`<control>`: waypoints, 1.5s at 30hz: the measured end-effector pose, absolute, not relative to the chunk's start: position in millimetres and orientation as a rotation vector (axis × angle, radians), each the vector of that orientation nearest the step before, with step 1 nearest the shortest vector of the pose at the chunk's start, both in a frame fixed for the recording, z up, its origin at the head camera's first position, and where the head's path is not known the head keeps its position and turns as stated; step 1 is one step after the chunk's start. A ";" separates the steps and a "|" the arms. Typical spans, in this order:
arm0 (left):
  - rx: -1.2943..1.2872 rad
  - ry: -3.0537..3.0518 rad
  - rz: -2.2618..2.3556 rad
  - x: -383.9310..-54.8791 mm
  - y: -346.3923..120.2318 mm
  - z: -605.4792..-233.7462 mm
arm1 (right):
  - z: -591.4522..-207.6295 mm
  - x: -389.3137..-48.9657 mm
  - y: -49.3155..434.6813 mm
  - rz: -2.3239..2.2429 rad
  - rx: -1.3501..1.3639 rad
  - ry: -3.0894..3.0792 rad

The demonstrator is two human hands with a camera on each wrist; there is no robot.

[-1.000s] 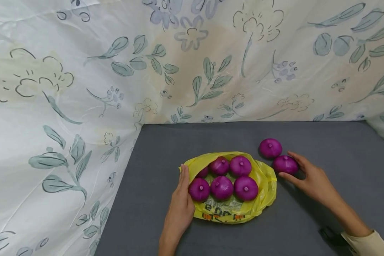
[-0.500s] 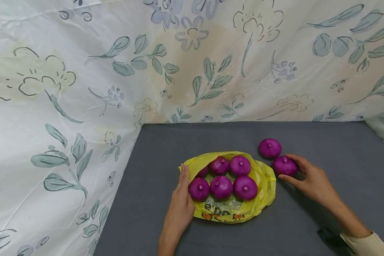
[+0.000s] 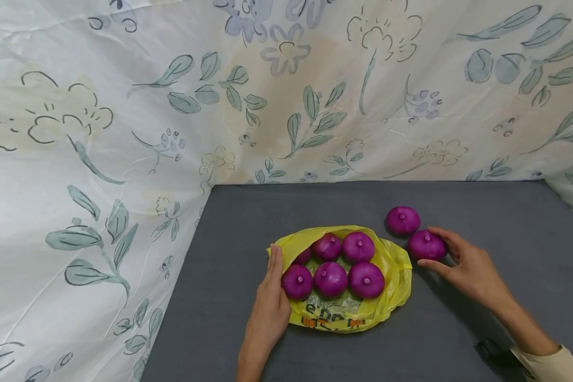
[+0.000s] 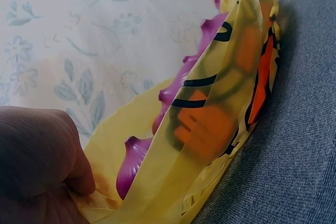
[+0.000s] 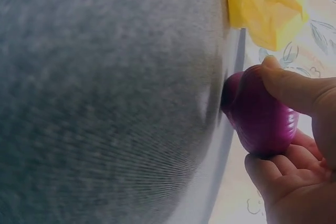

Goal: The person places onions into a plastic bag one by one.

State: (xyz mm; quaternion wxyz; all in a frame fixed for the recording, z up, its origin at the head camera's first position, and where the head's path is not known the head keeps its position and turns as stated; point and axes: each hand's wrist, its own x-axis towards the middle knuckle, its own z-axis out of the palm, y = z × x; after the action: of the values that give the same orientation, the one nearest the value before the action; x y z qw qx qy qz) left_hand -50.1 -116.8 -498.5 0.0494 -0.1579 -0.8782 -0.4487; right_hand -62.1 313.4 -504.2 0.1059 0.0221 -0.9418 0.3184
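Note:
A yellow plastic bag [image 3: 398, 268] lies with its mouth spread, several purple onions [image 3: 331, 279] sitting in it. At its left edge, my left hand [image 3: 267, 302] holds the plastic; in the left wrist view the thumb and fingers [image 4: 79, 177] pinch the rim beside an onion [image 4: 134, 163]. To the right of the bag, my right hand [image 3: 468, 268] grips another onion [image 3: 426, 245] between thumb and fingertips. The right wrist view has the thumb [image 5: 294, 85] on one side of that onion [image 5: 265, 116] and the fingers on the other. One more onion [image 3: 403, 220] sits just behind it.
Dark grey cloth [image 3: 229, 239] covers the table. A floral fabric sheet [image 3: 286, 106] hangs along the back and left. Near the right sleeve [image 3: 551, 366], a small black object [image 3: 496, 353] shows by the forearm.
The onion in my right hand has shifted very slightly right and away from me. My left hand and the bag stay where they were.

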 end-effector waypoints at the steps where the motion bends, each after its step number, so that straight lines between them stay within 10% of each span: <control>1: -0.479 -2.675 -1.368 -49.9 -116.9 -498.6 | -503.0 -62.0 313.4 0.946 0.065 -2.770; 45: -0.512 -2.649 -1.325 -46.0 -118.5 -495.3 | -458.9 -50.3 277.2 1.065 0.195 -2.633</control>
State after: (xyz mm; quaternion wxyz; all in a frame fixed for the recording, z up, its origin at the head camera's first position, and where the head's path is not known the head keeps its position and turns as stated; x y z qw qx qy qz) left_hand -46.0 -118.5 -495.3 0.0680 -0.1701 -0.8792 -0.4398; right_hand -50.3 277.2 -458.9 0.1469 0.0678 -0.9148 0.3701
